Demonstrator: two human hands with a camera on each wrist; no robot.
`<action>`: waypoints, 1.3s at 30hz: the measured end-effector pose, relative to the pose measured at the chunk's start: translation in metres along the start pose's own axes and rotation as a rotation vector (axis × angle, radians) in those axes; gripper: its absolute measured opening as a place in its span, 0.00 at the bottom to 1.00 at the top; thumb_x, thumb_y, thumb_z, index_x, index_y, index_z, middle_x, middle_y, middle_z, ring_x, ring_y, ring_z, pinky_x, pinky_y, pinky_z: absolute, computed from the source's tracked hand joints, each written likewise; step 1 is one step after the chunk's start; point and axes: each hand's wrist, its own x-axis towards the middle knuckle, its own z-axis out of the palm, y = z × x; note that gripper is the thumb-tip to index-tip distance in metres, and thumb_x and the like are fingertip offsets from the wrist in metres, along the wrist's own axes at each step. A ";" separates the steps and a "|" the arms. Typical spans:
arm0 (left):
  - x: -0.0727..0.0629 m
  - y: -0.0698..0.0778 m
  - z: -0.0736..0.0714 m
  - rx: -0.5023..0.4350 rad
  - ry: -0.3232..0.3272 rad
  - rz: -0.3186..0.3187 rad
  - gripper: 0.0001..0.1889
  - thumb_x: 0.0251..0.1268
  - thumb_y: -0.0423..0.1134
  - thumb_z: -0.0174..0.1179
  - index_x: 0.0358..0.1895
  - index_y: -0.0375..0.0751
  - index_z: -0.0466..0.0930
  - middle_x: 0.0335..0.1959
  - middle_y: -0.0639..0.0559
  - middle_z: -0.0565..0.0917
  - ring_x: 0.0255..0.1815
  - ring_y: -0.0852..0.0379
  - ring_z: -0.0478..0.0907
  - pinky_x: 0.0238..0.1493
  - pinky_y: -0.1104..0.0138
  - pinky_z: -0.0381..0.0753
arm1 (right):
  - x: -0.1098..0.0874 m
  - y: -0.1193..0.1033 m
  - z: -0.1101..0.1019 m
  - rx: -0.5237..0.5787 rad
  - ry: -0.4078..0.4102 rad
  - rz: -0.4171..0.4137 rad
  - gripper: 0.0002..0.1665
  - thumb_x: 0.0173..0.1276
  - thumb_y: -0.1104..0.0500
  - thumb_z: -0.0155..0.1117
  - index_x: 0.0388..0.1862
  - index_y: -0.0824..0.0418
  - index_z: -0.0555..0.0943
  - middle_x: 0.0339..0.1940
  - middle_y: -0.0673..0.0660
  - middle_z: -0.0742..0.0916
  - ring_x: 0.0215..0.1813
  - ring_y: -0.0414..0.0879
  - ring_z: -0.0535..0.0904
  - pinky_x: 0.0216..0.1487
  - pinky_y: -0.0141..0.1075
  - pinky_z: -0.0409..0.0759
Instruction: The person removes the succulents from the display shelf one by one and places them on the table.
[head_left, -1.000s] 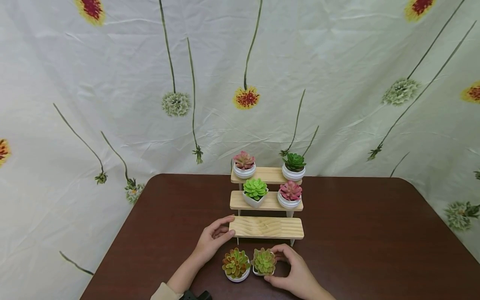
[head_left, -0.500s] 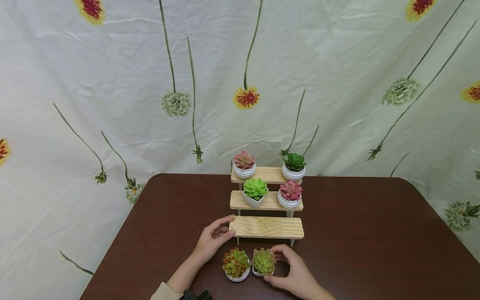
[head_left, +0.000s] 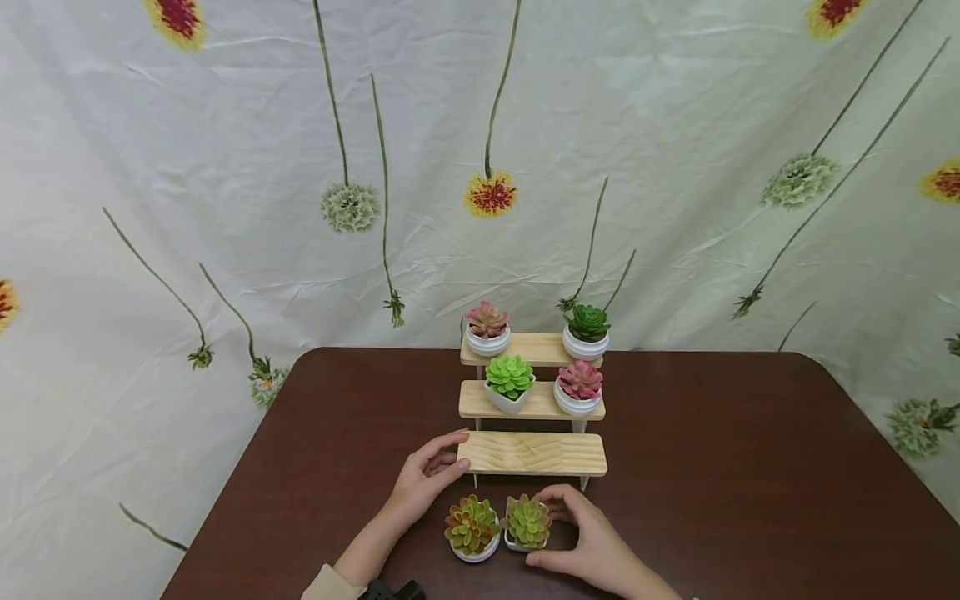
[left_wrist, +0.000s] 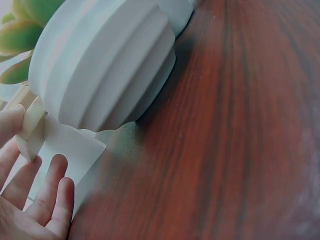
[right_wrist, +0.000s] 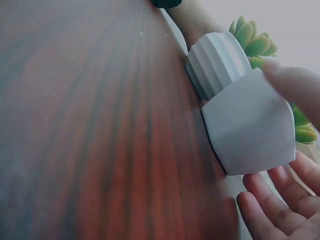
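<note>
My left hand [head_left: 424, 482] pinches the left end of the lowest shelf of a three-tier wooden stand [head_left: 532, 452], thumb in front. In the left wrist view the shelf's end [left_wrist: 33, 125] sits between thumb and fingers. My right hand [head_left: 588, 542] curves round the right side of a green succulent [head_left: 527, 522] in a square white pot [right_wrist: 252, 125], standing on the table. Its thumb overlaps the pot's upper corner in the right wrist view, and the fingers lie along the opposite edge. Left of it stands an orange-tipped succulent [head_left: 472, 525] in a ribbed white pot [left_wrist: 107, 65].
The middle shelf carries a bright green succulent [head_left: 509, 379] and a dark pink one [head_left: 581, 382]. On the top shelf are a pale pink succulent [head_left: 487, 321] and a dark green one [head_left: 587, 323]. A floral cloth [head_left: 675, 167] hangs behind the brown table [head_left: 712, 467].
The right hand has shifted slightly at the square pot, and its thumb and index finger stand a touch wider apart. The left hand and the pots look the same.
</note>
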 end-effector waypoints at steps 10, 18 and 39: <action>0.001 -0.002 -0.001 -0.014 0.007 -0.023 0.20 0.62 0.32 0.61 0.58 0.33 0.74 0.63 0.37 0.70 0.44 0.54 0.79 0.44 0.69 0.78 | 0.006 -0.008 -0.003 -0.083 0.082 -0.056 0.35 0.50 0.62 0.77 0.55 0.68 0.71 0.49 0.63 0.80 0.48 0.51 0.78 0.49 0.42 0.78; 0.001 -0.002 -0.001 -0.018 0.000 -0.028 0.20 0.63 0.32 0.61 0.58 0.33 0.74 0.63 0.38 0.70 0.44 0.55 0.79 0.44 0.69 0.78 | 0.012 -0.019 -0.012 -0.075 0.180 -0.039 0.29 0.55 0.60 0.74 0.54 0.63 0.73 0.48 0.58 0.81 0.49 0.51 0.79 0.50 0.39 0.77; 0.000 0.000 -0.001 -0.021 -0.007 -0.016 0.21 0.63 0.32 0.60 0.59 0.32 0.73 0.64 0.37 0.69 0.44 0.53 0.79 0.45 0.69 0.78 | 0.028 -0.034 -0.039 -0.090 0.398 -0.084 0.29 0.51 0.71 0.73 0.52 0.68 0.73 0.47 0.64 0.82 0.47 0.56 0.80 0.49 0.41 0.78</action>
